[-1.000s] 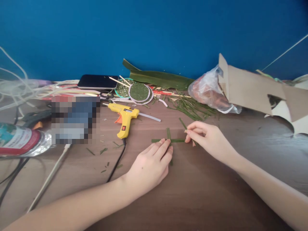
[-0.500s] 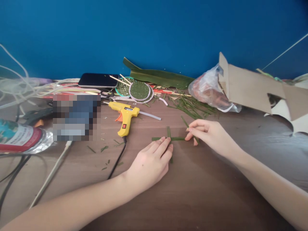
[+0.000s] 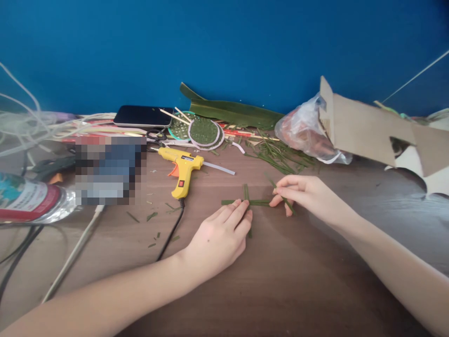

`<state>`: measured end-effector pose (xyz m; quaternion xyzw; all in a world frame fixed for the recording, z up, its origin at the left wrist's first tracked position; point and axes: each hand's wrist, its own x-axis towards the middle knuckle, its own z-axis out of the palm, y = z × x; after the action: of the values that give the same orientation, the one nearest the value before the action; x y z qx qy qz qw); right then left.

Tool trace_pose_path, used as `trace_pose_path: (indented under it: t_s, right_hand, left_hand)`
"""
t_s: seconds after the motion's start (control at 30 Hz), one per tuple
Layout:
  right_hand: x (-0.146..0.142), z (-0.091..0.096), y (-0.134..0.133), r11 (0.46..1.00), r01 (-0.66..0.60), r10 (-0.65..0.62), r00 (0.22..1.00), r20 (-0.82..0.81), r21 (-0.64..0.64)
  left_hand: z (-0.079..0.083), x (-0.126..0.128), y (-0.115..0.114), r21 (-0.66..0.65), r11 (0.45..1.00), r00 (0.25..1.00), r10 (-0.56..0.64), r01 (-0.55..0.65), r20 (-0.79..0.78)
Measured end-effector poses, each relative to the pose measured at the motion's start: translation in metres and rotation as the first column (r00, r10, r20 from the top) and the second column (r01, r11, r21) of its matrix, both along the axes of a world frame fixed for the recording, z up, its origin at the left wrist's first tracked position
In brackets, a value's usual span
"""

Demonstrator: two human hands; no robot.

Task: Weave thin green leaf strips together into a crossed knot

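Narrow green leaf strips [image 3: 259,202] lie crossed on the wooden table. My left hand [image 3: 220,234] holds them down, its closed fingertips pressed over the crossing and covering part of it; its thumb is hidden. Just to the right, my right hand [image 3: 312,196] pinches a separate green leaf strip [image 3: 289,205] between thumb and fingers. That strip slants above the table, near the right end of the horizontal crossed strip; whether they touch I cannot tell.
A yellow glue gun [image 3: 183,171] lies left of the strips, its cord running toward my left forearm. Cut leaf pieces [image 3: 277,157], round woven discs [image 3: 205,132] and a large leaf [image 3: 231,112] are behind. A cardboard box [image 3: 365,124] stands right, a bottle [image 3: 31,199] left.
My right hand has shifted very slightly right, and the strip in it has moved along. My left hand stays pressed on the crossed strips.
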<state>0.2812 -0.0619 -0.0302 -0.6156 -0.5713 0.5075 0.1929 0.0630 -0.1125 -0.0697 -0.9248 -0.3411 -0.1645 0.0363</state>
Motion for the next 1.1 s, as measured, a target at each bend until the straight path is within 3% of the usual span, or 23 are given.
trace_pose_path:
  t_s: [0.33,0.63,0.83,1.1]
  right_hand:
    - [0.0,-0.001,-0.003,0.993,-0.112,0.11,0.993,-0.048,-0.039]
    - [-0.001,0.0,-0.004,0.996,-0.083,0.08,0.994,-0.074,-0.03]
    - [-0.005,0.004,-0.007,0.983,-0.179,0.181,0.983,0.017,-0.05]
    - [-0.002,0.004,-0.011,0.993,-0.121,0.12,0.986,0.115,0.006]
  left_hand:
    - [0.0,0.0,0.0,-0.01,1.0,1.0,-0.001,0.001,0.004]
    - [0.0,-0.001,-0.001,-0.007,1.0,1.0,-0.004,0.005,0.005]
    - [0.0,0.0,0.0,0.009,1.0,1.0,0.0,0.0,0.019]
    - [0.0,-0.001,0.0,0.0,1.0,1.0,0.002,-0.002,0.011]
